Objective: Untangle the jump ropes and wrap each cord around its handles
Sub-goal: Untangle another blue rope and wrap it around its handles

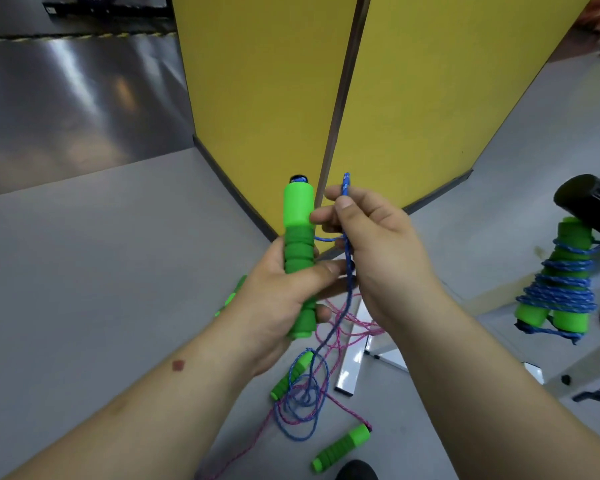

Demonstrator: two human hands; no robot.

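Left hand (281, 299) wrapped around a green foam handle (298, 258), held upright, thumb laid across its ribbed middle. A dark cap shows at the handle's top end.

Right hand (371, 244) just beside it, thumb and forefinger pinching a blue cord (350, 268) near its raised end; the other fingers curl loosely, one fingertip touching the handle's smooth upper part. A short run of blue crosses from handle to right hand. From the pinch the cord drops between the two wrists to the floor.

On the grey floor (101, 271) below: blue loops tangled with a pink cord (355, 332), lying over a second green handle (291, 375). A third green handle (342, 448) lies nearer, pink cord at its end. A fourth (232, 295) peeks out behind the left hand.

Far right: a finished bundle (556, 282), two green handles wound together with blue cord, resting against a black cylinder (589, 199).

Behind the hands: yellow panels (267, 81) meeting at a corner. White bars (352, 362) lie on the floor under the right forearm.
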